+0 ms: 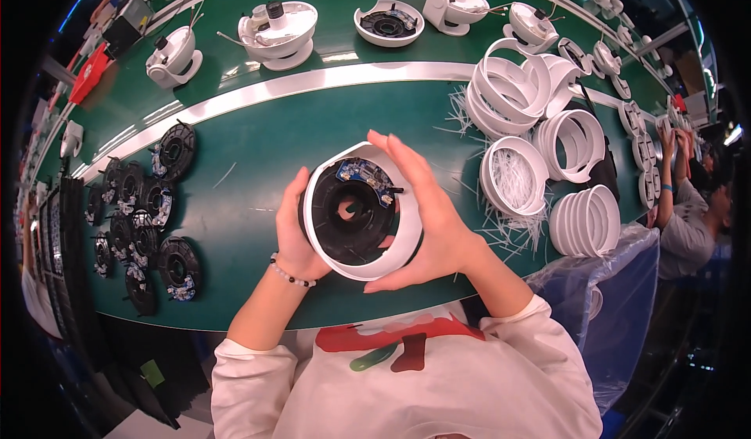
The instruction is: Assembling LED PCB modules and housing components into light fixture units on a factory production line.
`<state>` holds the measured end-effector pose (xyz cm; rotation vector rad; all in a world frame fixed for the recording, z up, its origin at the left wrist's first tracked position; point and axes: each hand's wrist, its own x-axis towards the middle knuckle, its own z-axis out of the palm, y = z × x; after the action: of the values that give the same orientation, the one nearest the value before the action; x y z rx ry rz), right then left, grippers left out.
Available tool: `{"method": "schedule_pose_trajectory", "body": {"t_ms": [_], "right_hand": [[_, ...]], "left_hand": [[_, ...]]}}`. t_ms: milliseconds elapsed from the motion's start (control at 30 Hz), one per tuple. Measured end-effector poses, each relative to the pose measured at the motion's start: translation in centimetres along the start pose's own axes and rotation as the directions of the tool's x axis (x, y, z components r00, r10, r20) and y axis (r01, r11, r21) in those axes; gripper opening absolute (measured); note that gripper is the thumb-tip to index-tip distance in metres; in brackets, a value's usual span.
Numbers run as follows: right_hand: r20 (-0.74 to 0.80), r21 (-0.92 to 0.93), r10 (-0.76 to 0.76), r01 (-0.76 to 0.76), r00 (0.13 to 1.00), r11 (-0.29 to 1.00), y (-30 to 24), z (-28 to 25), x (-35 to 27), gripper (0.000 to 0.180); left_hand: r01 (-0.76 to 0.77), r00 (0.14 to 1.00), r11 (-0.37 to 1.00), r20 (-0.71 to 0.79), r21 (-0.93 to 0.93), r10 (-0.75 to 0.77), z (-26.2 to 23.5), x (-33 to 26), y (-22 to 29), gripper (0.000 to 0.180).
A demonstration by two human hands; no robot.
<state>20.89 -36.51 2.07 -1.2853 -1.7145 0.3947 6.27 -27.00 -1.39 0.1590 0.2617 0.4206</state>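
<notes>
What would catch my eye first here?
In the middle, the left hand and right hand hold a white round housing with a black disc and blue circuit board inside. More black discs lie leftward on the green table; white rings are piled at its right.

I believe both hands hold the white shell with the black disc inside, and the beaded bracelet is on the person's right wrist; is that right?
Not quite: the head view shows the beaded bracelet on the left wrist. The left hand and right hand do hold the white shell with the black disc inside.
</notes>
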Motion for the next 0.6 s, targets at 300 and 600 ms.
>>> {"method": "schedule_pose_trajectory", "body": {"t_ms": [300,600], "right_hand": [[-0.055,-0.037,0.005,-0.007,0.998,0.999,-0.8,0.4,-0.4,0.112],[-0.045,-0.152,0.025,-0.032,0.999,0.988,-1.2,0.5,-0.1,0.108]], "left_hand": [[0.025,0.999,1.0,0.025,0.004,-0.025,1.5,-0.1,-0.4,0.048],[0.077,0.994,0.99,0.073,0.121,-0.087,1.8,0.3,-0.2,0.079]]}}
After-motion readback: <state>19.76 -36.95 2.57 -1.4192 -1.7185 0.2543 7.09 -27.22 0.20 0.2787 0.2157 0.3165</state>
